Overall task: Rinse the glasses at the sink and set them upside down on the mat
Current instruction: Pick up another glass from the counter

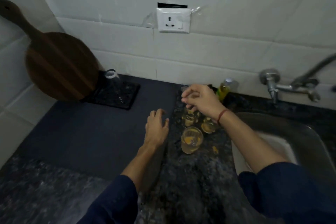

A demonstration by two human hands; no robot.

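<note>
Three glasses with yellow residue stand upright on the granite counter beside the sink: one nearest me (191, 140), one behind it (189, 120) and one to the right (209, 125). My right hand (198, 100) reaches over them, and its curled fingers pinch the rim of a further clear glass (184, 89), which is blurred and mostly hidden. My left hand (157, 127) rests on the right edge of the dark grey mat (87, 129), fingers relaxed and holding nothing. One clear glass (113, 82) stands upside down on a small black mat (127, 96) at the back.
The steel sink (309, 132) lies at the right, with a wall tap (272, 85) and hose above it. A yellow soap bottle (224, 91) stands behind the glasses. A round wooden board (60, 63) leans in the left corner. A socket (173, 20) is on the tiled wall.
</note>
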